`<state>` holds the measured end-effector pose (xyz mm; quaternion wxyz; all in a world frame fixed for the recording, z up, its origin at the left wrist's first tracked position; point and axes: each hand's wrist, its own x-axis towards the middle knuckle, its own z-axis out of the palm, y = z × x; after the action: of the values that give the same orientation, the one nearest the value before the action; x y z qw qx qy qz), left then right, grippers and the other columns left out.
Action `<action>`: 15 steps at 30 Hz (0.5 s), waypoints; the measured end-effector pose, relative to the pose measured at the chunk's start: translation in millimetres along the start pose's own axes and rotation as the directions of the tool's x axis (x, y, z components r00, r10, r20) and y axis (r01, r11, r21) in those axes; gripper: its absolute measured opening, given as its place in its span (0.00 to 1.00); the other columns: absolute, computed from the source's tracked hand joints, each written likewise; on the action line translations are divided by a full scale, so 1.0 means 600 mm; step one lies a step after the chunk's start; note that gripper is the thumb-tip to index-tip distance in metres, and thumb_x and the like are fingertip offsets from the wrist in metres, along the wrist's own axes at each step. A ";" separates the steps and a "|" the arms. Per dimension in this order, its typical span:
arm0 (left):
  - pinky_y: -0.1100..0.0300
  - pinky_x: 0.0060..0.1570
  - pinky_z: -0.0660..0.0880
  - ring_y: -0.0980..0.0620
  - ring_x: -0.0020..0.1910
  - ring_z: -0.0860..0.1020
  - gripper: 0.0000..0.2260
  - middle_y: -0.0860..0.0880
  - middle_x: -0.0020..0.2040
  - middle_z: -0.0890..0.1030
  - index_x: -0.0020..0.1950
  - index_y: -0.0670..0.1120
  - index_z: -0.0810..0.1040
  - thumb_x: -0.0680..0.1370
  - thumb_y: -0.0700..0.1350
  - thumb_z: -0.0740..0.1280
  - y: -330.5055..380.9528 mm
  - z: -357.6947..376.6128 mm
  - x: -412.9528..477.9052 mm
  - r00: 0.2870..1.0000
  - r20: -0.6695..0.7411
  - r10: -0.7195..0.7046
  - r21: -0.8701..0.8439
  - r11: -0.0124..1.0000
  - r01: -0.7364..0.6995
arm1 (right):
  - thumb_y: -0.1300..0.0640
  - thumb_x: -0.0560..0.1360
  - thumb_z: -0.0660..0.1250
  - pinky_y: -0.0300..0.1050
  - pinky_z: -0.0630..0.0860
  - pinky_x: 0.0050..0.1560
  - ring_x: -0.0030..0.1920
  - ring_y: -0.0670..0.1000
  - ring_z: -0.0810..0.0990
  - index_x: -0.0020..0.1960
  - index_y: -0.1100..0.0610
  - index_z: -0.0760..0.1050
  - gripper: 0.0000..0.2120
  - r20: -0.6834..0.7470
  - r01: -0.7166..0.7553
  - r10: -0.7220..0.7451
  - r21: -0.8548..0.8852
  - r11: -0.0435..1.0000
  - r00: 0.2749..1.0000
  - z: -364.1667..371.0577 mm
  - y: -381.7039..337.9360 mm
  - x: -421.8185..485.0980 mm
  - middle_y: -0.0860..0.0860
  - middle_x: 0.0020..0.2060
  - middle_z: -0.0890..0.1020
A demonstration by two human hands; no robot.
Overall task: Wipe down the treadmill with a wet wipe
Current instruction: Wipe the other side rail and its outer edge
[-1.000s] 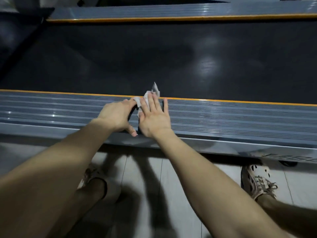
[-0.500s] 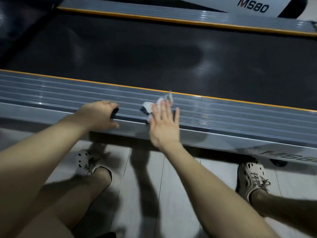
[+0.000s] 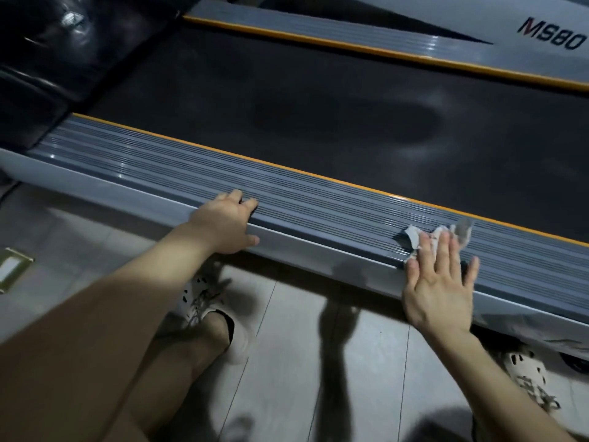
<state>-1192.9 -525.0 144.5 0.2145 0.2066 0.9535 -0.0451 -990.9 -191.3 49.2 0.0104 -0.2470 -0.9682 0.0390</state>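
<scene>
Right hand, fingers spread flat, is pressing the wipe onto the treadmill's near rail, while the left hand is gripping the rail's edge further left; firm lengthwise strokes seem best.

One treadmill, with one black running belt. Two ribbed grey side rails: the near rail and the far rail. Two yellow edge strips, one along each rail: the near strip and the far strip. One "MS80" lettering that reads in full. One crumpled wet wipe. Two hands: the left hand and the right hand. Two pale perforated shoes: the left shoe and the right shoe. One small gold-framed thing on the floor
</scene>
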 end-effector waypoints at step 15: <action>0.45 0.73 0.71 0.43 0.80 0.64 0.42 0.49 0.83 0.62 0.86 0.56 0.58 0.77 0.65 0.73 -0.112 0.008 0.003 0.998 -0.015 -0.068 -0.129 0.989 0.066 | 0.42 0.87 0.44 0.65 0.43 0.84 0.87 0.52 0.45 0.87 0.44 0.48 0.29 0.029 0.478 -0.479 0.032 0.878 0.877 0.012 -0.235 0.074 0.50 0.87 0.49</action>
<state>-1220.3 -586.2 139.1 0.2164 0.1608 0.9629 0.0112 -1097.3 -293.9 53.3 0.0052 0.0009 -0.9987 0.0513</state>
